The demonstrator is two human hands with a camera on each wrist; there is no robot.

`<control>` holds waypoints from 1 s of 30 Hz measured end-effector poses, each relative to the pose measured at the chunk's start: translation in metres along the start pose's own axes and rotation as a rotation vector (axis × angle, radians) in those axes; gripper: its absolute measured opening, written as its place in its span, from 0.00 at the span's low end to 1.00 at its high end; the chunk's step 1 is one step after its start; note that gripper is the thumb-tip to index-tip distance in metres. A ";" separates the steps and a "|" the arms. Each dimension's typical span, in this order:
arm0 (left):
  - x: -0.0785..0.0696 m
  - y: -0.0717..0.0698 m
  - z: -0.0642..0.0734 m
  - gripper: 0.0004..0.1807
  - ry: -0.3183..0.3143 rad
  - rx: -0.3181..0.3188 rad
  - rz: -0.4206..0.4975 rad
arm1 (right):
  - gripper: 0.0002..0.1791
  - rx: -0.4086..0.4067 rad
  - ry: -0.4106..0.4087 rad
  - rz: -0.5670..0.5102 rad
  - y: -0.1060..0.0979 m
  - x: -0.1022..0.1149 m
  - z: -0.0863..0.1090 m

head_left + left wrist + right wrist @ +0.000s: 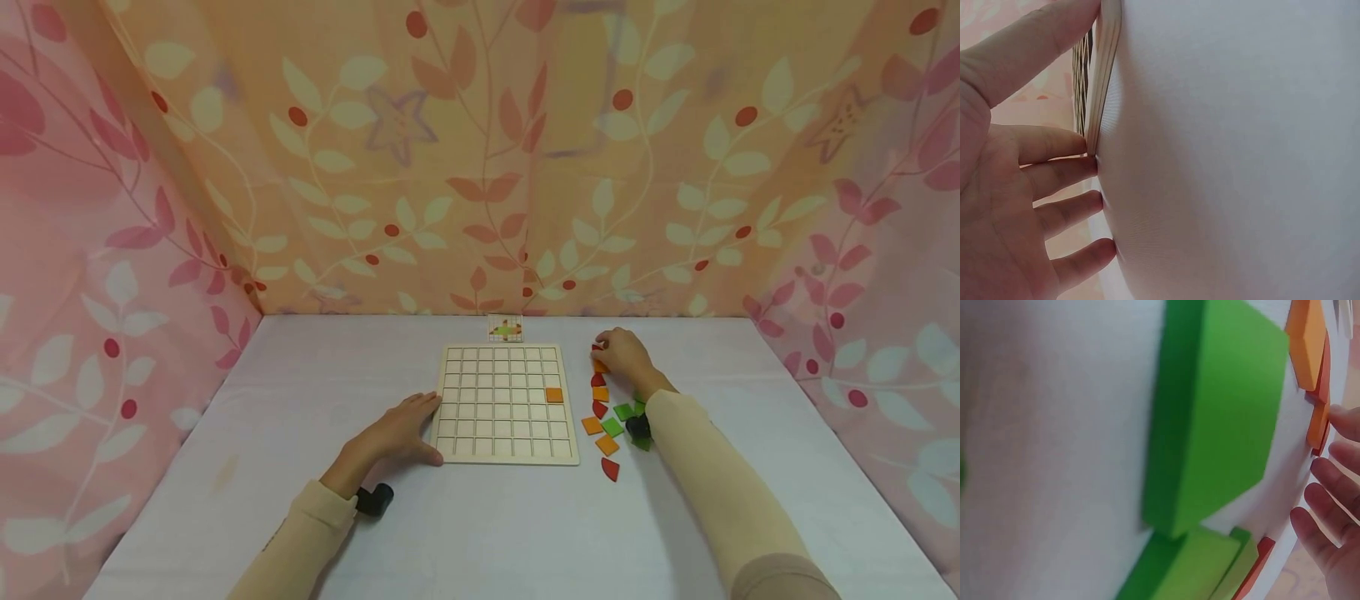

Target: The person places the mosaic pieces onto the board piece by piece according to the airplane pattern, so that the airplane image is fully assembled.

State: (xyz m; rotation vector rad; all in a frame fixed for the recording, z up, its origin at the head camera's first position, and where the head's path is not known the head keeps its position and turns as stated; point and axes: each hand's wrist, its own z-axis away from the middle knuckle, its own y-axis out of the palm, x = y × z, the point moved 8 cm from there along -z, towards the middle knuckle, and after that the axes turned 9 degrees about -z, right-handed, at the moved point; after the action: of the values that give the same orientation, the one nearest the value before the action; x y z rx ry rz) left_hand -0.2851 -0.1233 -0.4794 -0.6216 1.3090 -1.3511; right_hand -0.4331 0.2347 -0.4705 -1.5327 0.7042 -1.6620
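My left hand [396, 431] lies at the left side of a wooden grid board [504, 410], its fingers spread and nearly straight. In the left wrist view, the thumb and index finger touch the edge of the board [1105, 75]. One orange square tile [554, 395] sits in a cell near the right side. My right hand [628, 357] reaches over the far end of a column of red and orange tiles. The right wrist view shows its fingers [1333, 475] loosely extended, the thumb beside an orange tile [1317, 425]. A red quarter-round tile [597, 380] lies just nearer.
A small pattern card [506, 328] lies behind the board. Right of the board are more orange tiles [607, 445], green tiles [612, 427] and a red quarter-round tile [610, 469]. Patterned cloth [480, 167] hangs behind the white table [495, 533].
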 end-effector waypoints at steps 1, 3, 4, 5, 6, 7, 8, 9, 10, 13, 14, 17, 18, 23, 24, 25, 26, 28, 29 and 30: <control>0.000 0.000 0.000 0.57 -0.001 -0.001 -0.001 | 0.24 0.000 0.003 -0.002 0.000 0.000 0.000; 0.000 0.000 -0.001 0.57 -0.001 -0.002 -0.005 | 0.24 0.001 0.004 0.001 0.000 -0.001 -0.002; 0.000 0.001 -0.001 0.57 -0.001 -0.003 -0.006 | 0.24 0.002 0.006 0.000 0.000 -0.002 -0.002; 0.000 0.001 -0.001 0.57 -0.002 -0.003 -0.006 | 0.24 0.003 0.010 -0.004 0.000 -0.003 -0.003; 0.000 0.001 -0.001 0.57 -0.002 -0.004 -0.006 | 0.24 0.004 0.014 -0.005 0.001 -0.003 -0.004; 0.000 0.001 -0.002 0.57 -0.002 -0.004 -0.006 | 0.24 0.006 0.017 -0.004 0.001 -0.004 -0.004; 0.000 0.001 -0.001 0.57 -0.002 -0.003 -0.006 | 0.24 0.009 0.017 -0.002 0.001 -0.004 -0.005; 0.000 0.001 -0.001 0.57 -0.002 -0.003 -0.007 | 0.24 0.012 0.019 -0.001 0.002 -0.004 -0.005; 0.000 0.001 -0.001 0.57 -0.003 -0.003 -0.010 | 0.23 0.013 0.021 0.000 0.002 -0.005 -0.005; 0.000 0.002 -0.001 0.57 -0.008 -0.002 -0.015 | 0.22 0.012 0.001 0.019 0.001 -0.002 -0.005; 0.000 0.002 -0.001 0.57 -0.009 0.000 -0.018 | 0.21 0.009 -0.010 0.028 0.001 -0.001 -0.004; 0.000 0.002 -0.001 0.57 -0.009 0.002 -0.017 | 0.19 -0.007 -0.036 0.052 0.000 0.002 -0.003; 0.000 0.002 -0.001 0.57 -0.008 0.004 -0.015 | 0.18 -0.011 -0.045 0.061 -0.001 0.003 -0.002; 0.001 0.001 0.000 0.56 -0.007 0.006 -0.003 | 0.17 -0.015 -0.048 0.052 -0.001 0.005 -0.002; 0.002 0.001 0.000 0.56 -0.010 0.007 -0.002 | 0.17 -0.014 -0.046 0.049 -0.001 0.004 -0.002; 0.003 0.001 -0.001 0.56 -0.013 0.008 0.000 | 0.17 -0.013 -0.042 0.042 0.000 0.004 -0.002; 0.004 0.002 -0.001 0.56 -0.016 0.010 0.002 | 0.17 -0.013 -0.040 0.036 0.000 0.004 -0.002; 0.005 0.002 -0.001 0.56 -0.018 0.009 0.005 | 0.17 -0.014 -0.038 0.031 0.000 0.003 -0.003; 0.005 0.002 -0.001 0.56 -0.018 0.009 0.007 | 0.17 -0.012 -0.039 0.032 0.000 0.003 -0.002; 0.005 0.002 -0.001 0.56 -0.019 0.010 0.011 | 0.17 -0.011 -0.035 0.029 0.000 0.003 -0.002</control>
State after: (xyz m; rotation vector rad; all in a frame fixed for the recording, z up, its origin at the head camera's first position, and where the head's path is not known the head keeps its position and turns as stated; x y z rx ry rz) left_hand -0.2869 -0.1273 -0.4829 -0.6182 1.2883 -1.3389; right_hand -0.4353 0.2317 -0.4692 -1.5486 0.7147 -1.6093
